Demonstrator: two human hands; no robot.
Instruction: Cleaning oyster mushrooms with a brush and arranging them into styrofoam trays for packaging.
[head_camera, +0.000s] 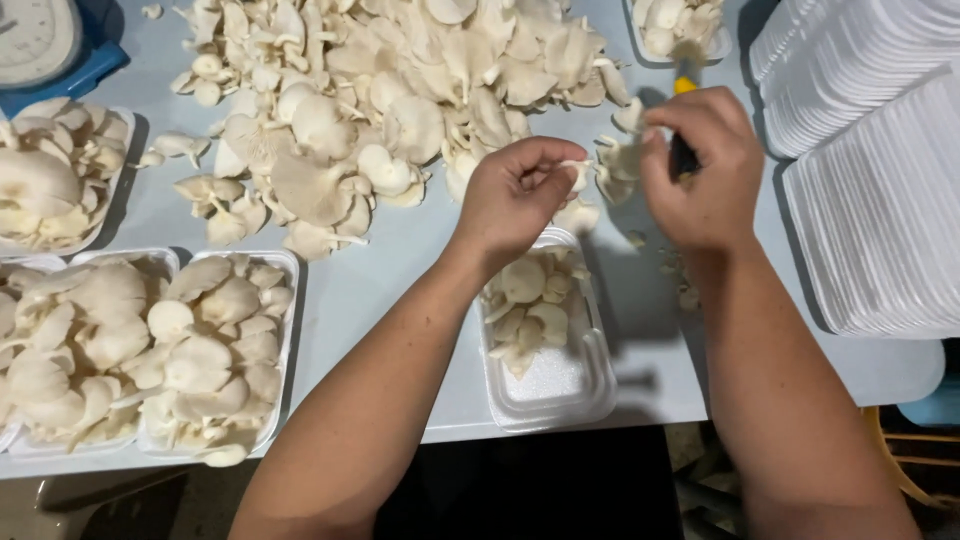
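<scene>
A mushroom piece (577, 175) is being pinched between thumb and fingertips of the left hand (515, 190), fingers curled narrow around it. A knife (683, 150) is being gripped in the closed right hand (703, 165); only its dark handle and a yellow end are being shown, the blade is being hidden by the hand. A small mushroom cluster (618, 160) is being kept between the two hands, just beside both; whether it is being touched cannot be told. Directly under the left hand, a white foam tray (560, 385) is being used on the table (380, 290), its far half being covered with mushrooms, its near half bare. Trimmings (680, 280) are being left on the table below the right hand. Further up, a big loose mushroom pile (390, 100) is being spread across the table, reaching the hands. At far left, three filled trays (215, 350) are being kept along the near edge, with another filled tray (55, 185) above them and a scale (45, 45) with a blue base in the corner. At right, empty tray stacks (870, 150) are being held at the table edge, well apart from the left hand. One more partly filled tray (680, 30) is being cut off by the top edge.
</scene>
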